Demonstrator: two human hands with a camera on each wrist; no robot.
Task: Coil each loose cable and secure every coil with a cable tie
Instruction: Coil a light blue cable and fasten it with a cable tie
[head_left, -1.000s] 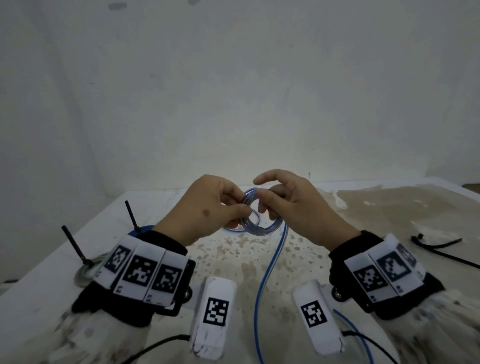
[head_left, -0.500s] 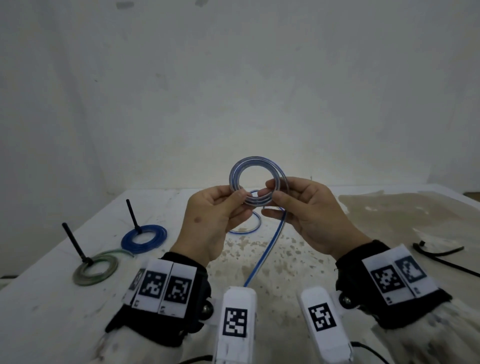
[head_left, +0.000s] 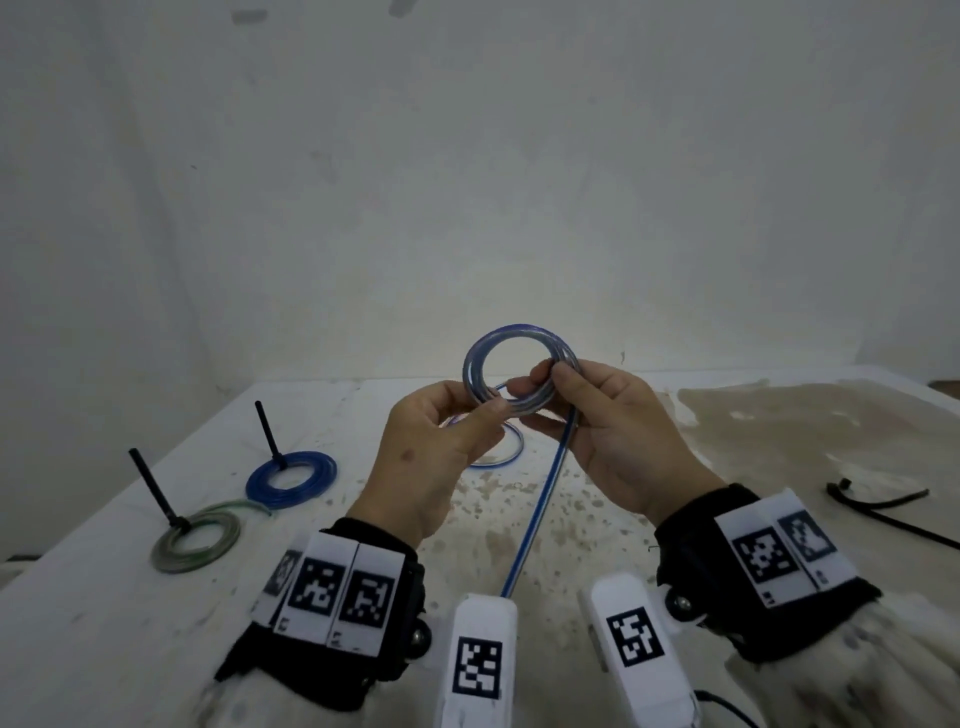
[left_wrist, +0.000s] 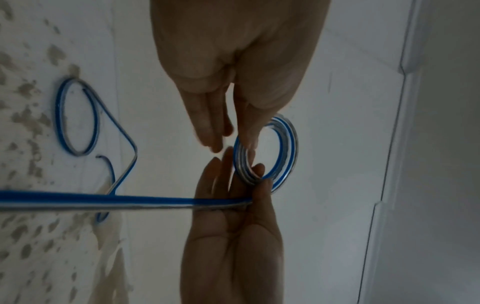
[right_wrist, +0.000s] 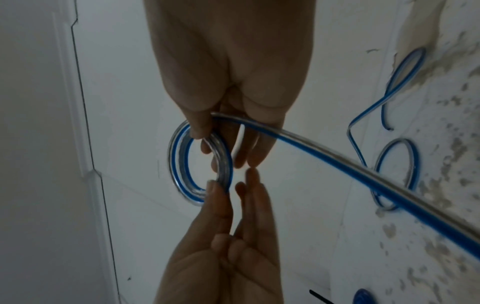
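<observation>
**Two hands hold up a blue-and-clear cable coil**

The left hand (head_left: 431, 457) pinches the lower left side of the small cable coil (head_left: 511, 374) between thumb and fingers. The right hand (head_left: 618, 436) pinches the right side of the same coil. The coil is round and is held up in the air above the white, stained desk (head_left: 104, 597), standing on its edge.

A long loose end of the cable (head_left: 535, 514) hangs from the coil, down toward the person. More of it lies in loops on the desk (left_wrist: 78, 117) behind the hands.

On the left of the desk lie a blue coil (head_left: 291, 474) and a green coil (head_left: 196, 540), each with a black cable tie sticking up. Loose black cable ties (head_left: 883, 506) lie on the right.
</observation>
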